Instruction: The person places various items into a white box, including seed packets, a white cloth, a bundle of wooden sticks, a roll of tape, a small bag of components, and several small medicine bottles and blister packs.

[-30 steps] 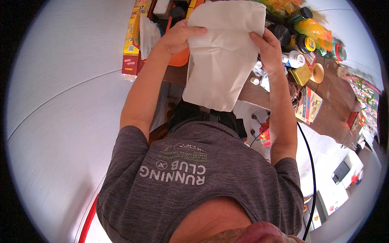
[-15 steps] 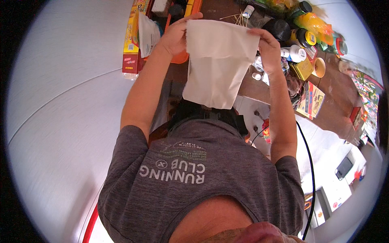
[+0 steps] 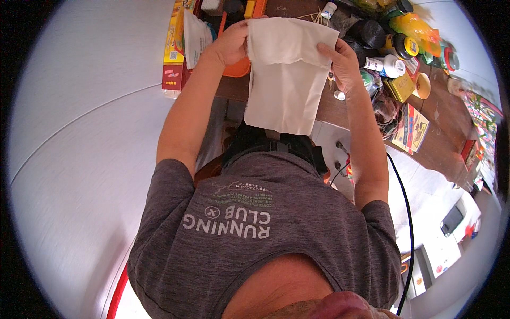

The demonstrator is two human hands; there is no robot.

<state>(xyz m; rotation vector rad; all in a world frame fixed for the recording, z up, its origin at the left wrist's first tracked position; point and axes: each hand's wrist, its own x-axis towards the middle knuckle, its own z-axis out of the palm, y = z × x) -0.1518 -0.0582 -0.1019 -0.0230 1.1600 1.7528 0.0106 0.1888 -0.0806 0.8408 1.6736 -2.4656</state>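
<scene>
A cream-white piece of cloth (image 3: pixel 287 80) is stretched between my two hands above the table's near edge, its lower part hanging down in front of my waist. A crease runs across its upper half, and its left edge looks a little frayed. My left hand (image 3: pixel 232 43) grips the upper left edge, with some fingers hidden behind the cloth. At the upper right side, my right hand (image 3: pixel 345 65) pinches the edge, its thumb lying on the front face.
A brown table (image 3: pixel 443 127) carries an orange tray (image 3: pixel 237 69), a yellow-red box (image 3: pixel 172 53) and a white packet (image 3: pixel 196 40) at left. Jars, a white bottle (image 3: pixel 393 66), a yellow tin (image 3: pixel 401 86) and a paper cup (image 3: pixel 421 86) crowd the right. A black cable (image 3: pixel 408 212) hangs nearby.
The cloth has risen slightly and is spread flatter. My right hand has moved a little down along its edge, with the thumb now on the front. The left hand has shifted only slightly.
</scene>
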